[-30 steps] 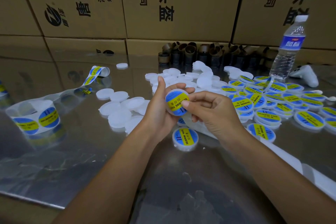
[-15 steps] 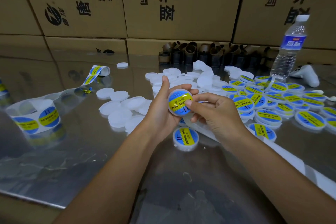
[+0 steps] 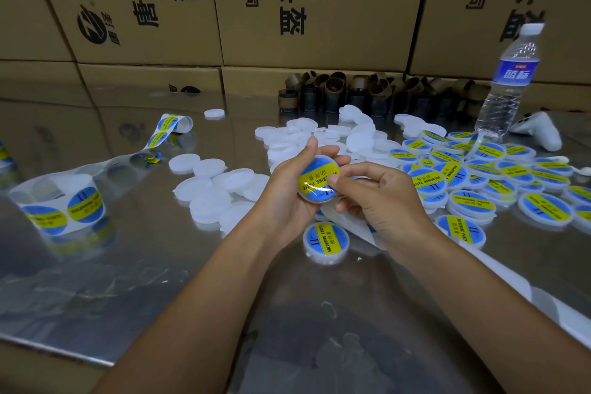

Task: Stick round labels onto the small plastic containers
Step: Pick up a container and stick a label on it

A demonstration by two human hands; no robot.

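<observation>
My left hand (image 3: 289, 192) grips a small round white container (image 3: 315, 179) that carries a blue and yellow round label, tilted toward me. The thumb of my right hand (image 3: 380, 201) presses on the label's right side while its curled fingers close round the container's rim. One labelled container (image 3: 326, 241) lies on the table just below my hands. A heap of labelled containers (image 3: 473, 179) spreads to the right. Unlabelled white containers (image 3: 214, 189) lie to the left and behind. A label roll (image 3: 60, 205) with its backing strip stands at the far left.
The shiny metal table (image 3: 160, 281) reflects the cardboard boxes (image 3: 303, 3) stacked behind it. A water bottle (image 3: 508, 80) stands at the back right beside a white controller (image 3: 540, 129). Dark cardboard tube cores (image 3: 358, 93) line the back. A white backing strip (image 3: 518, 285) runs under my right forearm.
The container has turned a little in my left hand, and my right thumb has slid across the label. Both hands have stayed in nearly the same place.
</observation>
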